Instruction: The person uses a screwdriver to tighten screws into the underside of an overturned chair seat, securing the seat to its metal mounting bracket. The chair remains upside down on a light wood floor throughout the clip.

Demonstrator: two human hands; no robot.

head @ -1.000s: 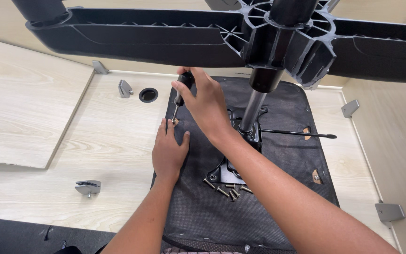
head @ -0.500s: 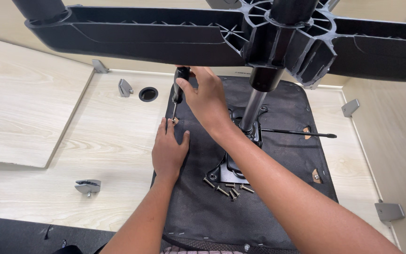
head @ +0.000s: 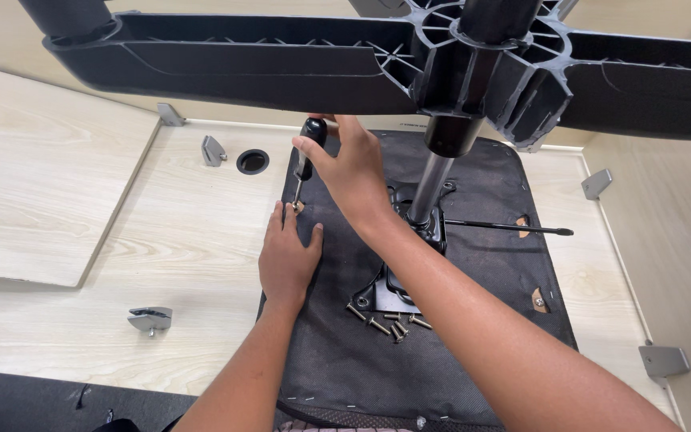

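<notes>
Head view showed my right hand (head: 352, 164) closed around the black handle of a screwdriver (head: 307, 154), held upright with its tip at a screw (head: 295, 207) near the edge of the upturned chair seat (head: 473, 336). My left hand (head: 288, 258) lay open and flat just below, fingertips touching that screw. I judged the screw was being driven; next called for steady downward pressure, with spare screws (head: 385, 320) lying right of my left wrist.

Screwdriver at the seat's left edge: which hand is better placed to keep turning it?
Right. The right hand already grips the screwdriver handle, tip at the screw, while the left hand lies flat on the seat underside beside it.
</notes>
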